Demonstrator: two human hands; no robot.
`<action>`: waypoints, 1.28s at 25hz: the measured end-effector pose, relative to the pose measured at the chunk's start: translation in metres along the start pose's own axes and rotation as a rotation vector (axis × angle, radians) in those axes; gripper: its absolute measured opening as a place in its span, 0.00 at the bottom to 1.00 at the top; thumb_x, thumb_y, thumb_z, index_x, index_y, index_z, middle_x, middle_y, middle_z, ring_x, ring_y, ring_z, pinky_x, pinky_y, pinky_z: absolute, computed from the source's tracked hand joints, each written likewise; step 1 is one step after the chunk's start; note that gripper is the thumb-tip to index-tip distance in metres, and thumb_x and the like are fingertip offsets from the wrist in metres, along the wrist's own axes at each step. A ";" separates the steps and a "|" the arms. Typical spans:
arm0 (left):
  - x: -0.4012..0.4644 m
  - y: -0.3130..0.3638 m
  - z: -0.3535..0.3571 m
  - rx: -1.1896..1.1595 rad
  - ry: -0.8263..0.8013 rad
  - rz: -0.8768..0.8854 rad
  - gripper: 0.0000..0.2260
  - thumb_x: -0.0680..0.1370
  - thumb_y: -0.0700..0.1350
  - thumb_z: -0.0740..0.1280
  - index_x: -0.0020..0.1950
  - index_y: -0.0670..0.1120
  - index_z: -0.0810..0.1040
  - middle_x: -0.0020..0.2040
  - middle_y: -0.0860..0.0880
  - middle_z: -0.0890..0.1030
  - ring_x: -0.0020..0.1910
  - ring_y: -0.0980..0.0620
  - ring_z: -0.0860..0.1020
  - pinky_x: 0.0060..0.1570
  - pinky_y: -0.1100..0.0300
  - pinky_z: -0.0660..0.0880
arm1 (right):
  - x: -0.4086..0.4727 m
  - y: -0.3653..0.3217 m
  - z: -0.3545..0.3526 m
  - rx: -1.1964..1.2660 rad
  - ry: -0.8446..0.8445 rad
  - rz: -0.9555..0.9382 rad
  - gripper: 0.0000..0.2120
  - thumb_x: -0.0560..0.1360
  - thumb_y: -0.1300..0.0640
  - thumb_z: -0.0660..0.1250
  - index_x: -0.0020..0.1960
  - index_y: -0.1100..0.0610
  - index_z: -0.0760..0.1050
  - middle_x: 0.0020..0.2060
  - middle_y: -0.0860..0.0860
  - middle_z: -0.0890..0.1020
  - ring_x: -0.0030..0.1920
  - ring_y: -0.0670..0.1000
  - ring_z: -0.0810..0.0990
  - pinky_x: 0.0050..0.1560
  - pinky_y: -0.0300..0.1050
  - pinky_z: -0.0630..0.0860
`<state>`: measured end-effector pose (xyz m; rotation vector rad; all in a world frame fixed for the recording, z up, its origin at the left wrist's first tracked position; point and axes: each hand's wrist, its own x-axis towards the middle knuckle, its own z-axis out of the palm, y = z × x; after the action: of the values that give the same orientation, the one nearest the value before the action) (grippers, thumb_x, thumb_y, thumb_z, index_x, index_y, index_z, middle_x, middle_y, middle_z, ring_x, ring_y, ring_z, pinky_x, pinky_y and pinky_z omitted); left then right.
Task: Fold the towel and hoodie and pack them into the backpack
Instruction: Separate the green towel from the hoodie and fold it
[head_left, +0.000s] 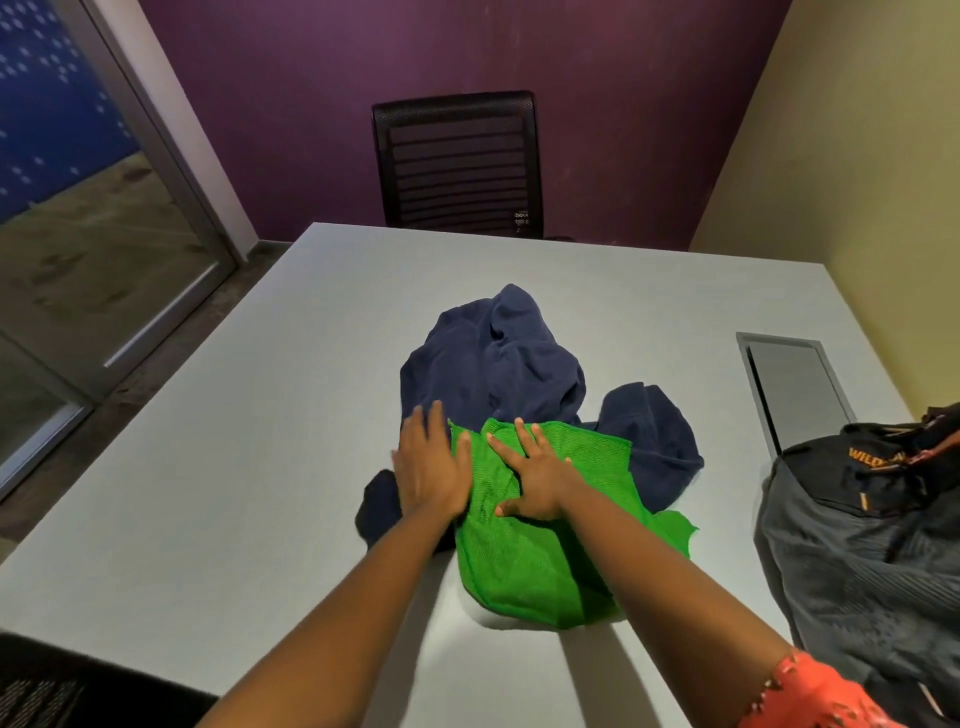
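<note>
1. A broad pale grey table (218, 467) fills most of the view, with a purple wall behind it and a yellow wall on the right.
2. A dark grey fabric backpack (857, 540) with orange lettering slumps on the table's right edge, well apart from the clothes.
3. A black mesh-backed office chair (457, 166) stands at the far side of the table.
4. A crumpled navy blue hoodie (498, 358) lies mid-table, unfolded.
5. A bright green woven towel (524, 561) lies on the hoodie's near part, reaching toward the person.
6. A grey rectangular cable hatch (789, 389) is set into the tabletop, between hoodie and backpack.
7. The left hand (428, 462) lies flat, fingers straight, across the towel's left edge and the hoodie.
8. The right hand (535, 475) presses the towel, fingers spread.
</note>
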<state>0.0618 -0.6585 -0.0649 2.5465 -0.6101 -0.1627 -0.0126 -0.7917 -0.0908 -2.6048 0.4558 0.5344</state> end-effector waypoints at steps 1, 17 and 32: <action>-0.002 0.006 0.010 0.085 -0.052 0.137 0.26 0.80 0.54 0.52 0.76 0.48 0.52 0.77 0.43 0.51 0.76 0.44 0.50 0.71 0.43 0.53 | -0.002 0.004 -0.002 0.175 0.058 -0.034 0.41 0.71 0.52 0.70 0.76 0.44 0.50 0.77 0.51 0.44 0.77 0.53 0.42 0.72 0.61 0.53; 0.040 0.013 0.051 0.613 -0.380 0.409 0.54 0.61 0.77 0.59 0.70 0.56 0.28 0.70 0.53 0.25 0.68 0.49 0.25 0.61 0.26 0.37 | -0.003 0.057 0.001 0.407 0.140 0.449 0.56 0.58 0.28 0.69 0.70 0.32 0.31 0.72 0.57 0.28 0.74 0.63 0.34 0.63 0.78 0.50; 0.075 -0.064 0.005 0.606 -0.404 0.330 0.55 0.61 0.76 0.61 0.72 0.55 0.30 0.72 0.54 0.27 0.68 0.50 0.25 0.64 0.28 0.37 | 0.057 -0.021 0.007 0.372 0.074 0.381 0.55 0.59 0.28 0.69 0.71 0.33 0.32 0.73 0.56 0.28 0.74 0.63 0.34 0.64 0.78 0.50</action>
<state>0.1522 -0.6458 -0.1014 2.9449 -1.4069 -0.4372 0.0434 -0.7833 -0.1135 -2.1925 0.9875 0.4236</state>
